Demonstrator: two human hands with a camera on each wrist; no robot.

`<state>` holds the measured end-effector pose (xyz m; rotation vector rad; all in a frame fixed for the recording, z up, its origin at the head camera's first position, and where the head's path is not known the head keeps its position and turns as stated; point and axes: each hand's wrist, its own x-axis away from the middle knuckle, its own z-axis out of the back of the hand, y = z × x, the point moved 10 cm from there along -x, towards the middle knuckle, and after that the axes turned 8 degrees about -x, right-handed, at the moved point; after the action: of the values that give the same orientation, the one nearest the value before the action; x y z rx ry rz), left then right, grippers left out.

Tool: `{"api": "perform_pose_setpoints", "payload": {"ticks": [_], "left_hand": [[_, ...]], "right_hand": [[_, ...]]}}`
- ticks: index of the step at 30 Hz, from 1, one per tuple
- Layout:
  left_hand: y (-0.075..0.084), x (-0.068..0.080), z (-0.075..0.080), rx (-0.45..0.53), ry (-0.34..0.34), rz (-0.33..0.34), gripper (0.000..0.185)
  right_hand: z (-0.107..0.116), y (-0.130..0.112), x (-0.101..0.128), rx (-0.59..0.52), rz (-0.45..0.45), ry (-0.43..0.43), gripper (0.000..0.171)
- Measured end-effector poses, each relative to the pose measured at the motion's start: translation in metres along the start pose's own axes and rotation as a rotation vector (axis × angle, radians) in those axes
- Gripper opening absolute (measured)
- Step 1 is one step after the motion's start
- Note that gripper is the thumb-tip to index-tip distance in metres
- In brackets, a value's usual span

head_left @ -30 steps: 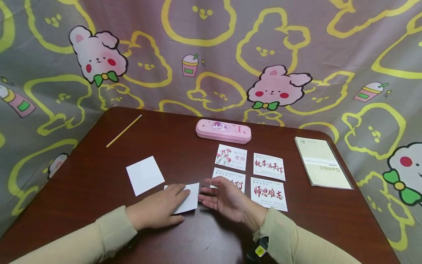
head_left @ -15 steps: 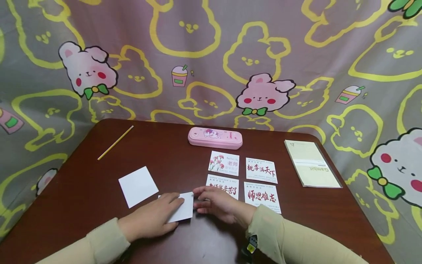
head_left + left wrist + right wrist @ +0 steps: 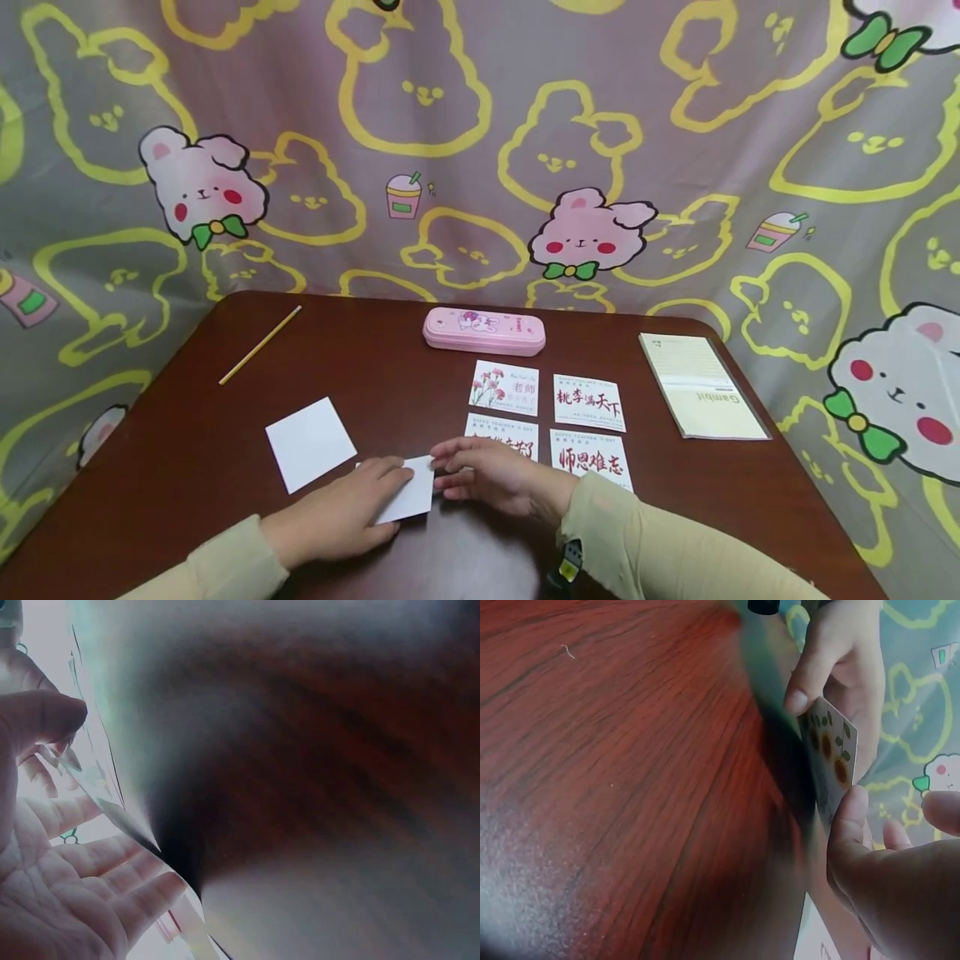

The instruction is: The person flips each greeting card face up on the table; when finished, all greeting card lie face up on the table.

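In the head view, my left hand holds a square white card just above the table, its fingers spread over the blank upper face. The right wrist view shows the card's underside, printed with sunflowers, and the left thumb against it. My right hand meets the card's right edge and pinches its corner with the fingertips. Part of the right-hand grip is hidden behind the card. Another blank white card lies to the left. In the left wrist view, fingers touch a card edge.
Four printed cards lie right of the hands, among them a carnation card and a red-lettered card. A pink pencil case sits behind them. A notebook lies far right, a yellow pencil far left. A patterned curtain hangs behind.
My right fingers have gone from extended beside the card to bent at its right corner. The left hand keeps its hold. The head view has tilted upward slightly.
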<state>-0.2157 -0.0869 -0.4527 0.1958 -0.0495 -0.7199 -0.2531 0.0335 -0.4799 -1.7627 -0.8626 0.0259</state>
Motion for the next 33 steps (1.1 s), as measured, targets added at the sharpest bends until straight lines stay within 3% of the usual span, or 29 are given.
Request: {"api": "perform_pose_setpoints", "payload": {"ticks": [3,4,6,10,12,13,17,22,27,33], "left_hand": [[0.000,0.000,0.000,-0.001,0.019,-0.013,0.057],[0.000,0.001,0.000,0.002,0.024,-0.019,0.057],[0.000,0.002,0.002,0.014,0.037,-0.035,0.055],[-0.005,0.001,0.010,0.113,0.043,-0.033,0.051],[-0.011,-0.001,0.014,0.181,0.024,-0.007,0.051],[-0.014,-0.003,0.016,0.218,0.011,0.010,0.051],[-0.030,-0.009,0.028,0.339,0.013,0.064,0.041],[-0.062,-0.012,0.051,0.495,0.165,0.222,0.015],[-0.083,-0.009,0.058,0.674,0.274,0.406,0.014],[-0.101,-0.019,0.055,0.838,0.352,0.552,0.018]], "right_hand": [[0.000,0.001,-0.001,0.039,0.011,-0.026,0.042],[0.000,0.000,-0.002,0.104,0.030,-0.043,0.040],[-0.004,-0.005,-0.004,0.338,0.106,-0.089,0.036],[-0.020,-0.023,-0.004,1.023,0.415,-0.126,0.022],[-0.028,-0.030,-0.003,1.232,0.554,-0.100,0.014],[-0.031,-0.033,-0.003,1.279,0.598,-0.079,0.010],[-0.027,-0.052,-0.004,1.244,0.655,0.037,0.006],[-0.009,-0.077,0.000,1.082,0.652,0.172,0.008],[0.006,-0.083,-0.002,0.912,0.573,0.196,0.005],[0.027,-0.083,-0.014,0.623,0.454,0.261,0.008]]}}
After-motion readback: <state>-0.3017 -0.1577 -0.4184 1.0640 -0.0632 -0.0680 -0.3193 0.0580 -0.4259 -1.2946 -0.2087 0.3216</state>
